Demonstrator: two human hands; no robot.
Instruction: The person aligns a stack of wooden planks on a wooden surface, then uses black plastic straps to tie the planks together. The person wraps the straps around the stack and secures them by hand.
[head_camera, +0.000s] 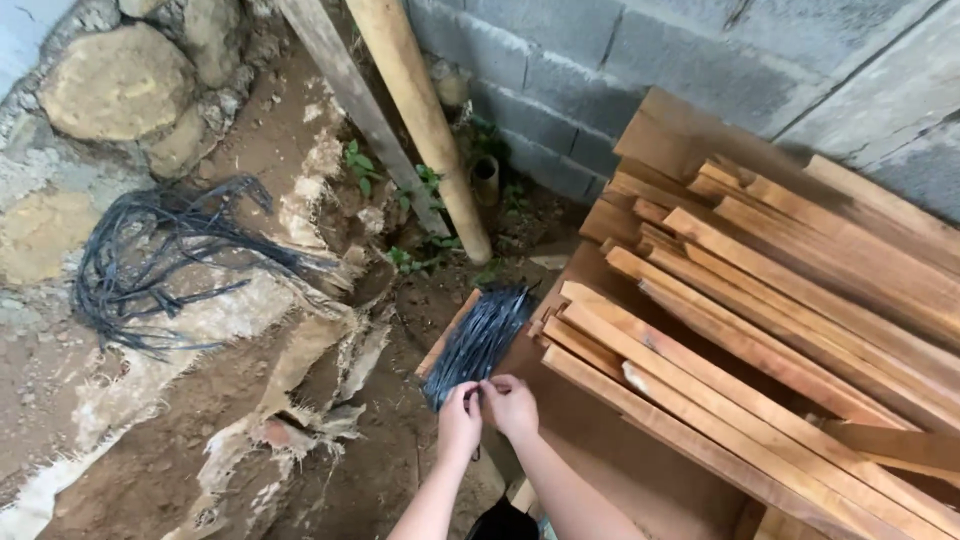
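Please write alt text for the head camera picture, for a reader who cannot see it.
Two bare hands, left hand and right hand, meet at the near end of a bundle of dark strips lying on a brown board. Beside it lie stacked wooden slats; loose dark cords lie on dirt.

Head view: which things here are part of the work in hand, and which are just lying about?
In hand:
left hand
right hand
bundle of black strips
brown board under it

Lying about:
wooden slats
tangle of black strips
poles
torn sack
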